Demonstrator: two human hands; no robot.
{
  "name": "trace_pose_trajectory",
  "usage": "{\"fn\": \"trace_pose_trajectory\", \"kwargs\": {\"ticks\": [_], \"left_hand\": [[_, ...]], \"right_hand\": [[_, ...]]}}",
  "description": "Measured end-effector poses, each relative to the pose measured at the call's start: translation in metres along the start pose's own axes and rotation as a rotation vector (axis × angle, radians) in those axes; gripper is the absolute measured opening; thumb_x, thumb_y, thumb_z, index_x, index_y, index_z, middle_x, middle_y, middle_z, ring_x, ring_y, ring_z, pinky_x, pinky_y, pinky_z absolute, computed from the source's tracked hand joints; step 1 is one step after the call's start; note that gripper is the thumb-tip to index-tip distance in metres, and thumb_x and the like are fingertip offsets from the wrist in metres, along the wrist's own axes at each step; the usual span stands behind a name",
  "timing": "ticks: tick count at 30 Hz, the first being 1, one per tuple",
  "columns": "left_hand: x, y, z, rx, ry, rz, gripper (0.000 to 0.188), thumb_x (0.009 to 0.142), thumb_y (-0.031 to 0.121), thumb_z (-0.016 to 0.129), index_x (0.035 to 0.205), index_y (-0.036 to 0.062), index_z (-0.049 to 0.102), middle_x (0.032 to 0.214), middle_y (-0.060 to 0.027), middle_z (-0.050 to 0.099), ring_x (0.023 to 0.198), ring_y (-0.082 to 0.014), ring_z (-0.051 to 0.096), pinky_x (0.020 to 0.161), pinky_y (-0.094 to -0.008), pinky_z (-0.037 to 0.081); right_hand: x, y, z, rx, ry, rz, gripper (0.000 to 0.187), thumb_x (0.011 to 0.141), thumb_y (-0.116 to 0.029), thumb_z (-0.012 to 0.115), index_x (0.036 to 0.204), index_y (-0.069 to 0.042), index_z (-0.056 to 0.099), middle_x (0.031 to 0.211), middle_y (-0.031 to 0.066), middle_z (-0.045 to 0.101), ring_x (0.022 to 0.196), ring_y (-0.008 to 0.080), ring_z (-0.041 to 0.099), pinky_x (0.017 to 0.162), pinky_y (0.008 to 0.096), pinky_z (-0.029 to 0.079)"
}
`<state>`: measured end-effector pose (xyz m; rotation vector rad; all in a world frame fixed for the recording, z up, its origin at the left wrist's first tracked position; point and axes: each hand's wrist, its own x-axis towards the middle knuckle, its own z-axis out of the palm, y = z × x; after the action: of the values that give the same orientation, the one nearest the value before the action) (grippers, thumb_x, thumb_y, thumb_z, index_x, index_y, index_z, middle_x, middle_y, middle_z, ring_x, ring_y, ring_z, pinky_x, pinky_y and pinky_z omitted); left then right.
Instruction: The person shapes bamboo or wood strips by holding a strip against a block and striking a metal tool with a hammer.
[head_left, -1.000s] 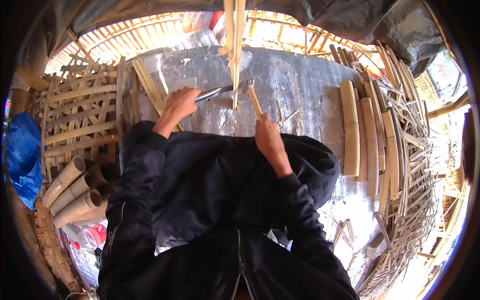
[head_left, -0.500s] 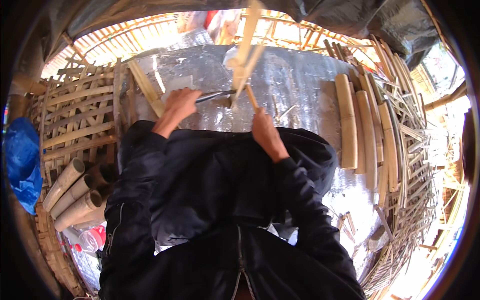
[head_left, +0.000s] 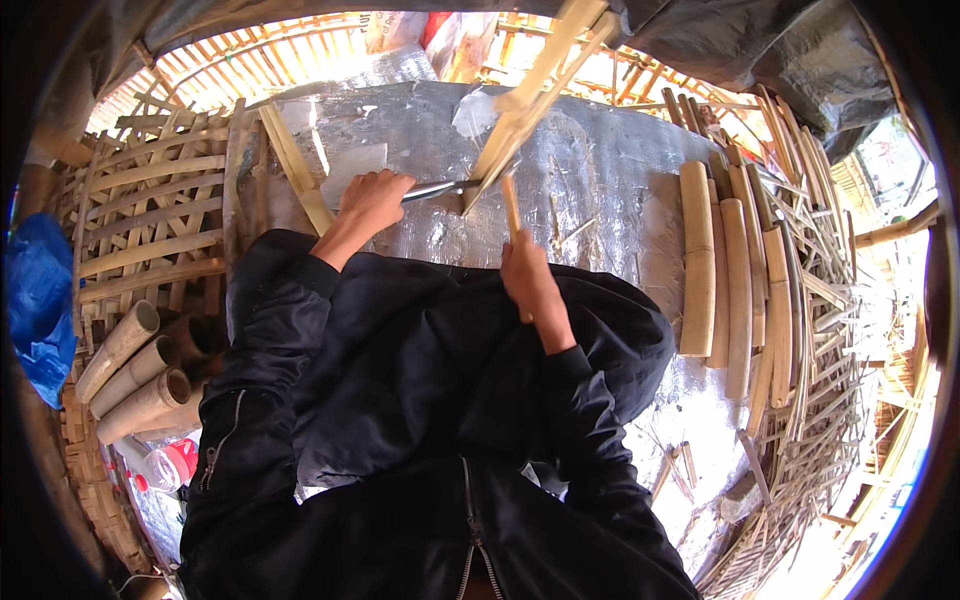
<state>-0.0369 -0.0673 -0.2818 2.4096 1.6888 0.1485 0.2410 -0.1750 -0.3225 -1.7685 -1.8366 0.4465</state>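
My left hand (head_left: 375,203) is closed around the handle of a knife (head_left: 430,190) with a dark blade. The blade reaches right and sits in the lower part of a pale bamboo piece (head_left: 510,125), which leans up and away to the right. Along its length the bamboo is split, and its strips stand apart. My right hand (head_left: 530,275) grips the wooden handle of a hammer (head_left: 513,210). Its small head is near the knife's tip beside the bamboo; whether they touch I cannot tell.
Bamboo slats (head_left: 697,260) lie in a row at the right, beside a heap of thin strips (head_left: 820,430). A woven bamboo panel (head_left: 150,215), hollow bamboo tubes (head_left: 140,400) and a blue plastic sheet (head_left: 42,310) are at the left. Beneath the work lies a grey sheet (head_left: 420,235).
The bamboo piece has tilted over to the right at its top. My right hand with the hammer has come down slightly nearer to me. My left hand keeps hold of the knife.
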Motion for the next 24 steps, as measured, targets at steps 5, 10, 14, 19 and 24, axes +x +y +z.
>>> {"fn": "trace_pose_trajectory", "kwargs": {"ticks": [5, 10, 14, 19, 24], "left_hand": [[-0.013, -0.021, 0.004, 0.119, -0.1, -0.061, 0.037, 0.084, 0.009, 0.065, 0.12, 0.0167, 0.07, 0.104, -0.0168, 0.072, 0.1, -0.0397, 0.071, 0.085, -0.0536, 0.054], [-0.014, -0.024, 0.007, 0.079, -0.056, -0.083, 0.034, 0.084, 0.009, 0.062, 0.116, 0.0156, 0.069, 0.104, -0.0172, 0.072, 0.1, -0.0412, 0.07, 0.085, -0.0552, 0.053], [-0.006, -0.017, 0.01, 0.101, -0.081, -0.024, 0.035, 0.084, 0.008, 0.06, 0.117, 0.0156, 0.068, 0.105, -0.0167, 0.072, 0.103, -0.041, 0.069, 0.085, -0.0568, 0.052], [-0.014, -0.042, 0.023, 0.134, -0.106, -0.056, 0.041, 0.084, 0.006, 0.06, 0.122, 0.0173, 0.068, 0.11, -0.0157, 0.072, 0.106, -0.0404, 0.068, 0.088, -0.0555, 0.051], [-0.025, -0.031, 0.025, 0.108, -0.05, -0.061, 0.032, 0.083, 0.006, 0.062, 0.113, 0.013, 0.071, 0.105, -0.0184, 0.072, 0.102, -0.0419, 0.069, 0.086, -0.0564, 0.051]], "right_hand": [[-0.001, -0.044, -0.062, 0.019, 0.025, -0.102, 0.023, 0.103, -0.018, 0.059, 0.098, 0.002, 0.049, 0.072, 0.0293, 0.061, 0.066, 0.0505, 0.061, 0.06, 0.0584, 0.048], [0.033, -0.102, -0.114, 0.267, 0.279, 0.083, 0.02, 0.104, -0.013, 0.056, 0.104, 0.003, 0.045, 0.071, 0.0319, 0.06, 0.066, 0.0524, 0.061, 0.053, 0.057, 0.042], [0.012, -0.01, 0.01, 0.359, 0.195, 0.041, 0.017, 0.104, -0.011, 0.053, 0.104, 0.005, 0.046, 0.073, 0.0326, 0.061, 0.068, 0.0524, 0.064, 0.054, 0.0569, 0.044], [-0.01, 0.014, 0.043, 0.097, -0.056, -0.183, 0.019, 0.102, -0.011, 0.055, 0.098, 0.007, 0.051, 0.068, 0.0319, 0.061, 0.07, 0.0544, 0.063, 0.058, 0.06, 0.048], [0.017, -0.047, -0.038, 0.238, 0.211, 0.057, 0.02, 0.106, -0.013, 0.054, 0.098, 0.005, 0.047, 0.064, 0.0298, 0.059, 0.06, 0.0517, 0.06, 0.05, 0.0561, 0.043]]}}
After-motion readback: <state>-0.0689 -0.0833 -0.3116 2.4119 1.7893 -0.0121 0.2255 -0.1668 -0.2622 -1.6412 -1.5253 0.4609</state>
